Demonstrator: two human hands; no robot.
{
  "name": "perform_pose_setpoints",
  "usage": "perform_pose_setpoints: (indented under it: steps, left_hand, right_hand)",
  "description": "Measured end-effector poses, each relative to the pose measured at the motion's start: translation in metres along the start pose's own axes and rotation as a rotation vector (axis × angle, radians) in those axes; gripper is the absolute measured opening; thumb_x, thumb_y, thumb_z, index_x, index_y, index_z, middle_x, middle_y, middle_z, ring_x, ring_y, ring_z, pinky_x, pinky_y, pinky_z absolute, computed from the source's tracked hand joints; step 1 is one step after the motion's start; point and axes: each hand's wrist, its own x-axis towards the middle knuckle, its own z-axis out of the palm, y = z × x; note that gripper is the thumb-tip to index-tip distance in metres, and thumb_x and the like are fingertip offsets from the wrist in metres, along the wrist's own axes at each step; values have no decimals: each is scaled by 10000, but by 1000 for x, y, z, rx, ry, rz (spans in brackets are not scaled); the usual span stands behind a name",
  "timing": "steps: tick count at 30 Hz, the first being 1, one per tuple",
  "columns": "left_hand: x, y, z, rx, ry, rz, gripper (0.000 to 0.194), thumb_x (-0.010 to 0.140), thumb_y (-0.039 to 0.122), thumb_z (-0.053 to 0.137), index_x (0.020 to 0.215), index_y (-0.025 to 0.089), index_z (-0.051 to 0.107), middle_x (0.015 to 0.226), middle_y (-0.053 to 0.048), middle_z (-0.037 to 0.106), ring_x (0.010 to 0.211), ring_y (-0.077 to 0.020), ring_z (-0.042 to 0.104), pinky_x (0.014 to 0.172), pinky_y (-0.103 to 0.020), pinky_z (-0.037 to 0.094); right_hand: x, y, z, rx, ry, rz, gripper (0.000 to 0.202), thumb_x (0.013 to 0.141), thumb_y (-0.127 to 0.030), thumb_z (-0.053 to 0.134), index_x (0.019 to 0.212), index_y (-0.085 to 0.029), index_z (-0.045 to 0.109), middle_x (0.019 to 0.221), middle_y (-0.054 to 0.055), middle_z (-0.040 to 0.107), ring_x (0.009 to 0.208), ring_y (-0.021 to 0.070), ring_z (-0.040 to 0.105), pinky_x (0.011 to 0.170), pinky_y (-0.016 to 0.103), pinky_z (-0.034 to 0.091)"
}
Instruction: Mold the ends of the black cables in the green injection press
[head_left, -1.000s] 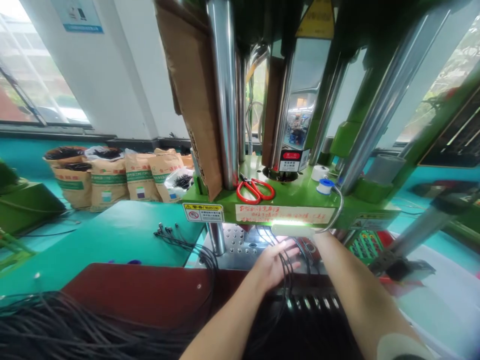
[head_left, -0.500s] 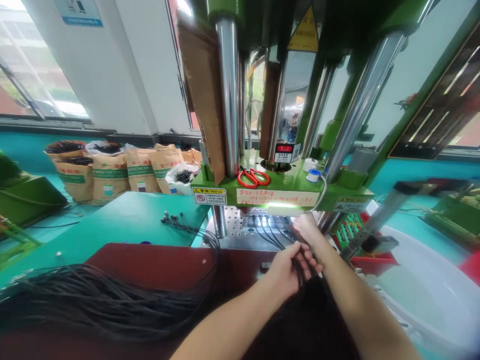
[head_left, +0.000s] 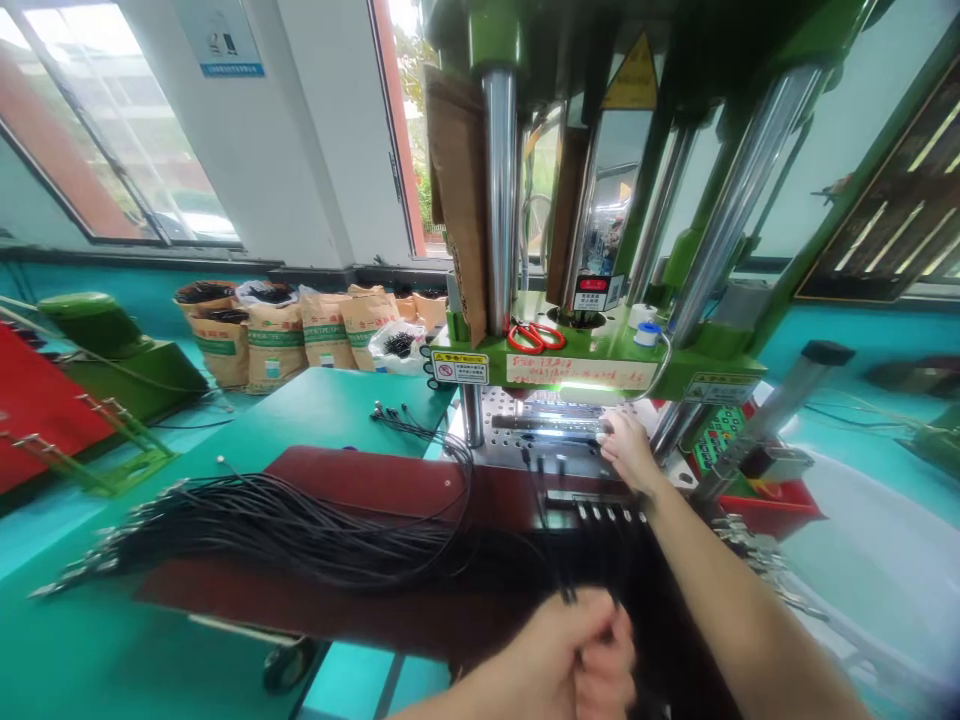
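Several thin black cables (head_left: 543,510) run up from my left hand (head_left: 589,655), which is closed around them low in the picture. The cables are blurred, and their ends stand over the front edge of the press bed. My right hand (head_left: 628,448) reaches under the green press (head_left: 480,362), its fingers closed on the right end of a long dark metal bar (head_left: 551,425). That bar lies over the perforated metal plate (head_left: 495,455). Between my hands, a row of cable connectors (head_left: 613,515) with shiny tips sits by a dark strip.
A large bundle of black cables (head_left: 300,530) lies across the brown board (head_left: 337,470) on the left. Red-handled scissors (head_left: 536,338) and a tape roll (head_left: 647,335) rest on the press ledge. A steel column (head_left: 472,415) stands left of the plate; a red bin (head_left: 787,500) is at right.
My left hand has pulled back towards me with the cables, away from the metal plate. My right hand now grips the bar's end. The view has turned left.
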Motion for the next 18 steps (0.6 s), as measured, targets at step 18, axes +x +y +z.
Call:
perform_pose_setpoints:
  steps: [18]
  left_hand:
    - [-80, 279, -117, 165, 1347, 1397, 255, 819, 190, 387, 603, 200, 250, 452, 105, 201, 340, -34, 201, 341, -149, 248]
  right_hand:
    - [-9, 2, -106, -674, -260, -43, 239, 600, -302, 641, 783, -152, 600, 567, -3, 538, 504, 140, 490, 498, 275, 402]
